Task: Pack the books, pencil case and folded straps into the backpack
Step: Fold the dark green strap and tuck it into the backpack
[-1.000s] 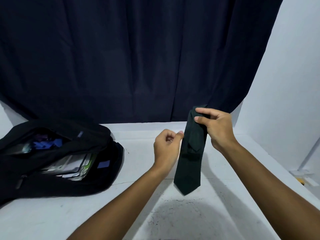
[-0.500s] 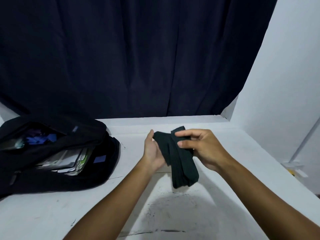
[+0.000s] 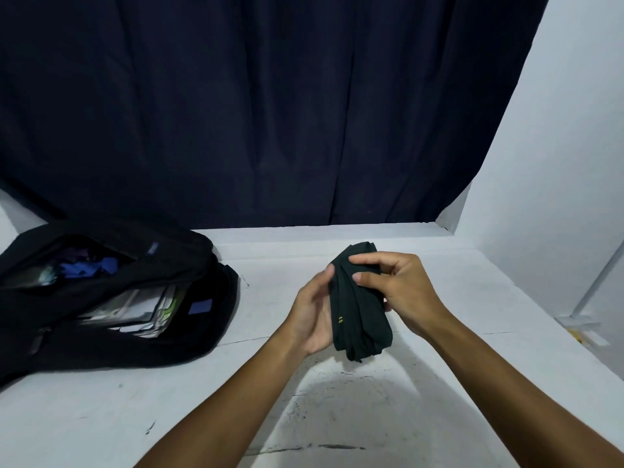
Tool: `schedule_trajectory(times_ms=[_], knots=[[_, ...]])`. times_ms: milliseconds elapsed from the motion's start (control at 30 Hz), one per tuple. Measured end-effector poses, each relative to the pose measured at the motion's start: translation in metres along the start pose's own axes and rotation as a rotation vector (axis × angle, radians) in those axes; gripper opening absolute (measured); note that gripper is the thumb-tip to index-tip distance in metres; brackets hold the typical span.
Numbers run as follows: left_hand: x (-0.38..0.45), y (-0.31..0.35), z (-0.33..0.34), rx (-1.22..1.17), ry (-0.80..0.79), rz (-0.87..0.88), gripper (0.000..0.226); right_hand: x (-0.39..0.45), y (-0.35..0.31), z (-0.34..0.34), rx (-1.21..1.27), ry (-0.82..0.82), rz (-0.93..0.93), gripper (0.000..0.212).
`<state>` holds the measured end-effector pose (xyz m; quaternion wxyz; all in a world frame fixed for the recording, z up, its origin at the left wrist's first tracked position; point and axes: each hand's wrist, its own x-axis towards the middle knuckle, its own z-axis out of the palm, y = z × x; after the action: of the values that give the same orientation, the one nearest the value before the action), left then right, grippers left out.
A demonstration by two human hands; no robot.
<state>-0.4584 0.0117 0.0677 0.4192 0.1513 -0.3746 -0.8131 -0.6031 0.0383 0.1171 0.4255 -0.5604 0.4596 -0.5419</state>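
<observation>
Surroundings: To the left of your hands the backpack point(image 3: 111, 298) lies on its side on the worktop point(image 3: 101, 417), well apart from them, its mouth gaping toward you.
Backpack contents: Books point(image 3: 135, 312) show as a stack of pale page edges in the lower opening; in the upper pocket something blue point(image 3: 91, 266) shows, too dim to name.
In the way: Bare worktop lies between your left hand and the backpack's open mouth.
Backdrop: A dark curtain point(image 3: 270, 113) hangs in long vertical folds beyond your hands; a pale wall point(image 3: 557, 163) rises to the right of your right hand.
Strap: The folded strap point(image 3: 361, 319) is up off the worktop between your two hands, a dark, matte cloth band doubled into a thick oblong bundle, with two tiny yellow stitches on its left face.
Left hand: Your left hand point(image 3: 312, 315) cups the bundle's left side, palm against the cloth, thumb tip on its upper edge.
Right hand: Your right hand point(image 3: 401, 292) grips the bundle from the right, thumb and forefinger pinching the upper part, the other fingers curled behind.
Worktop: White, flat and matte, scuffed with dark scratches and specks near your forearms, and your shadow falls below the bundle.
</observation>
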Motion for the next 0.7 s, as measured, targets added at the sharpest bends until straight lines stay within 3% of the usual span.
schedule_trajectory(times_ms=[67,200,433,600,700], knots=[[0.001,-0.002,-0.002,0.071,-0.016,0.011,0.073,0.001,0.005,0.002,-0.030,0.014,-0.021,0.027],[0.005,-0.008,-0.006,0.179,0.049,0.049,0.054,0.003,0.013,0.008,-0.141,0.032,-0.095,0.031],[0.006,-0.009,-0.003,0.186,0.120,0.054,0.051,0.006,0.015,0.010,-0.192,-0.036,-0.078,0.032],[0.007,0.000,-0.009,0.152,0.245,0.067,0.047,0.007,0.016,0.001,-0.055,0.048,0.130,0.025],[0.007,0.003,-0.014,0.158,0.336,0.086,0.045,0.005,0.022,-0.002,0.118,-0.011,0.345,0.031]])
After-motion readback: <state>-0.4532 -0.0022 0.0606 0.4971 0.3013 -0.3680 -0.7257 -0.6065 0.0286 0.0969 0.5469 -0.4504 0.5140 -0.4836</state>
